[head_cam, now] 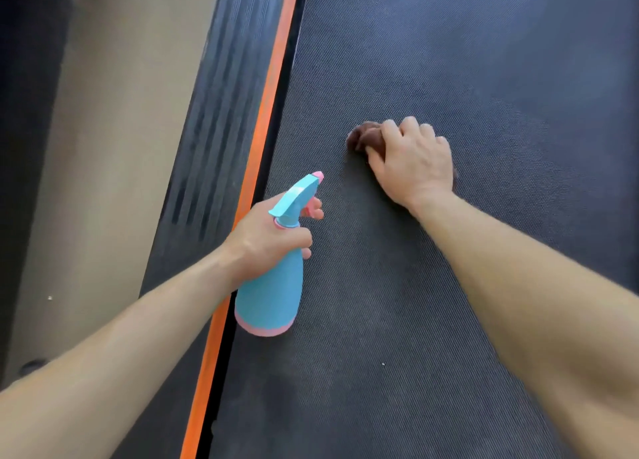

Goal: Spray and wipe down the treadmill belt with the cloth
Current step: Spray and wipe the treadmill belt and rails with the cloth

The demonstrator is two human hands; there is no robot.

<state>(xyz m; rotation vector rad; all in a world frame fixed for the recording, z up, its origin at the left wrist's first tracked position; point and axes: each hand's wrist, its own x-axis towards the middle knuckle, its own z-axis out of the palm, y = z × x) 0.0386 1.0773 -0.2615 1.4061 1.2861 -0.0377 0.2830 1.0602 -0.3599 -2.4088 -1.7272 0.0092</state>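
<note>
Brown cloth (363,138) is bunched up under the right hand (413,163), which is closed tight on it and pressing it onto the dark treadmill belt (484,78), near the middle. The left hand (266,237) is wrapped around the neck of a blue and pink spray bottle (273,285), held up over the belt's left edge by the orange stripe (273,88). Wiping looks like it is going on now. I cannot see wet spots, so I cannot tell how much belt is clean, and a white speck (383,364) nearer to me likely needs a wipe
</note>
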